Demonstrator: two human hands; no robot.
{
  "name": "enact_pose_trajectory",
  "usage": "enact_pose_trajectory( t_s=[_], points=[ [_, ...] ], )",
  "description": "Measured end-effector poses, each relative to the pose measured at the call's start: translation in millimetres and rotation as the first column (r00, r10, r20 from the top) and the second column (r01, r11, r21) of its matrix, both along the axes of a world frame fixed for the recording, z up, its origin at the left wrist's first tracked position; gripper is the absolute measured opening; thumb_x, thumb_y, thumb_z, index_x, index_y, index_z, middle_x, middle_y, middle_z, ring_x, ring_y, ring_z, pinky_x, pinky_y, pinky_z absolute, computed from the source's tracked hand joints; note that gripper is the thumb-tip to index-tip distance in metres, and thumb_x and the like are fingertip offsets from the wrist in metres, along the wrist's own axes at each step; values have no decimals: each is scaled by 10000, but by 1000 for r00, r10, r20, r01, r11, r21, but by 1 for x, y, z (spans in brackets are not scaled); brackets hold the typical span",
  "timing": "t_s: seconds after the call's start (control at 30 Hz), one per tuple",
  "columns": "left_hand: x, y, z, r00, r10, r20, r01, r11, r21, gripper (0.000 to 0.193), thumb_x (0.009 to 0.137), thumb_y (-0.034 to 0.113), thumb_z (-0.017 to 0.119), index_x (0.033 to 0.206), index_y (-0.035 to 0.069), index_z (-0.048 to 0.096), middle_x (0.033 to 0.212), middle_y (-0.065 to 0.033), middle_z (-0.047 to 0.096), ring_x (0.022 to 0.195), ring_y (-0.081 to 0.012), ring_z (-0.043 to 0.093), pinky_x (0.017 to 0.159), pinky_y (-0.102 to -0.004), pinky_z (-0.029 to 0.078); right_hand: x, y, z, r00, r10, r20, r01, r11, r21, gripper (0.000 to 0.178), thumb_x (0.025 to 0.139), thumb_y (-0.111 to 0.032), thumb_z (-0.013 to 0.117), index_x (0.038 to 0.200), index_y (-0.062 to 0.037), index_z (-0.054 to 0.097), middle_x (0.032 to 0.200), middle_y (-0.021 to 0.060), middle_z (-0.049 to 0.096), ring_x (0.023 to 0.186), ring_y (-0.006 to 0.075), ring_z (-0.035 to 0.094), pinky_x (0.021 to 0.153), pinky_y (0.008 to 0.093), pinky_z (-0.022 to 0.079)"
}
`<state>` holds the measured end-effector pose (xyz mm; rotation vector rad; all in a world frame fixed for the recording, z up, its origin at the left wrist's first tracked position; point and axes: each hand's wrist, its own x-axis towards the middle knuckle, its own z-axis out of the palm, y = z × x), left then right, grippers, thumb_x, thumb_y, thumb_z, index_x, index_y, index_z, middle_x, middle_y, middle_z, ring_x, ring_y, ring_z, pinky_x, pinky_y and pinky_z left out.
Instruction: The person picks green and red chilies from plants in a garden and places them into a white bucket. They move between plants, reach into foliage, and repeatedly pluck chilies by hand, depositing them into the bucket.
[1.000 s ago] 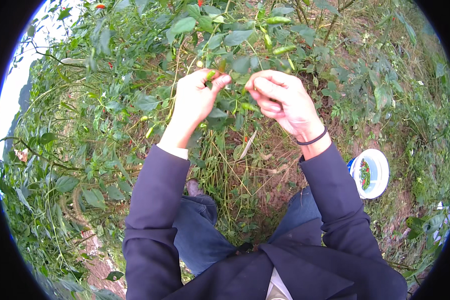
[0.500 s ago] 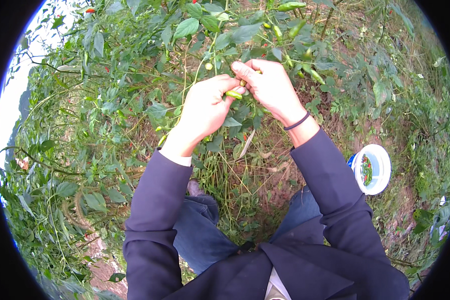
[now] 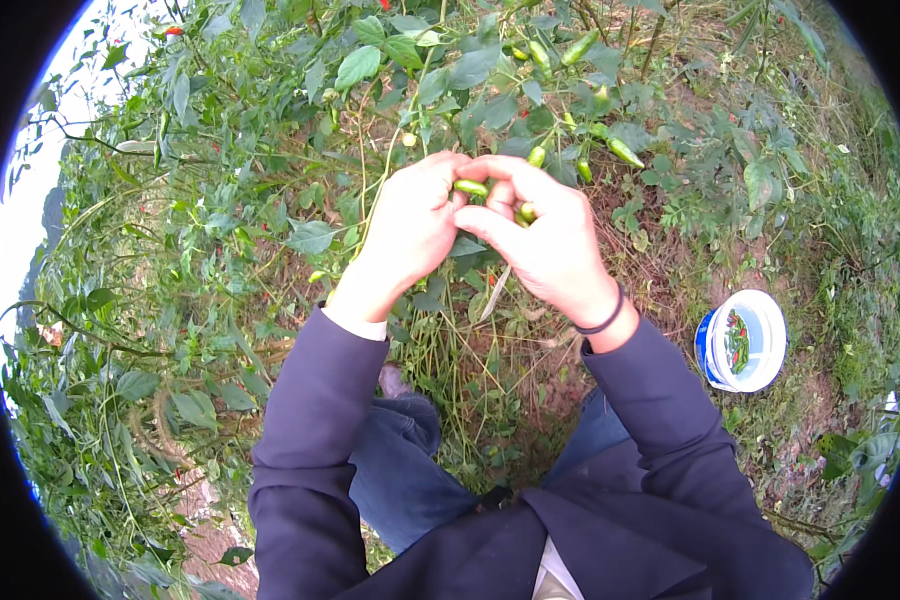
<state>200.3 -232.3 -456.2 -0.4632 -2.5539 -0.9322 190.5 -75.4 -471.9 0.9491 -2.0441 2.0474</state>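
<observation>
My left hand (image 3: 407, 217) and my right hand (image 3: 548, 232) meet in front of a chili plant (image 3: 475, 68). A small green chili (image 3: 471, 187) pokes out from the left fingers, between the right thumb and forefinger; which hand grips it more firmly is hard to see. Inside the curled fingers of the right hand another green chili (image 3: 526, 212) shows in part. Several green chilies (image 3: 625, 152) hang on the branches just beyond the right hand. The left fingertips are partly hidden behind the right ones.
To the right, a white and blue bucket (image 3: 765, 340) stands on the ground with red and green chilies inside. Dense plants (image 3: 190, 240) fill the left side. A dry, pale leaf (image 3: 495, 293) hangs below my hands. My legs (image 3: 395, 470) are bent beneath me.
My right hand has turned and moved down, its thumb now apart below the forefinger, with a chili showing in its curled fingers. The left hand has barely moved. The branches have shifted slightly.
</observation>
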Motion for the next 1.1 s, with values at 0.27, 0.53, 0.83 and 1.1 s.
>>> enact_pose_trajectory(
  t_s=[0.27, 0.53, 0.83, 1.1],
  points=[
    [20, 5, 22, 997, 73, -14, -74, 996, -42, 157, 883, 142, 554, 997, 44, 600, 792, -125, 640, 638, -224, 632, 589, -313, 488, -30, 0, 11, 990, -109, -87, 100, 990, -95, 213, 848, -195, 640, 835, 17, 624, 644, 22, 574, 547, 69, 494, 480, 206, 384],
    [20, -4, 19, 995, 95, 38, -99, 985, 141, 180, 930, 137, 514, 988, -6, 608, 840, -36, 655, 690, -89, 583, 639, -224, 473, -23, 43, 0, 456, 824, 336, -236, 476, -847, 195, 950, -215, 416, 892, -39, 474, 729, -5, 438, 478, 30, 335, 351, 157, 246],
    [19, 4, 17, 998, 59, -17, -57, 994, 95, 170, 919, 121, 524, 1007, -2, 603, 876, -48, 652, 699, -91, 580, 651, -227, 473, -3, 31, -12, 984, -165, 62, 171, 979, -112, 189, 885, -155, 580, 1006, -17, 626, 699, -29, 556, 592, 23, 438, 535, 196, 362],
    [17, 11, 22, 997, -37, -71, 33, 998, -62, 246, 804, 198, 650, 1016, 75, 623, 802, -82, 588, 733, -196, 596, 650, -311, 472, -3, 19, -19, 979, -198, -48, 188, 969, -160, 152, 824, -129, 660, 923, -20, 620, 656, 5, 571, 588, 48, 505, 538, 220, 415]
  ],
)
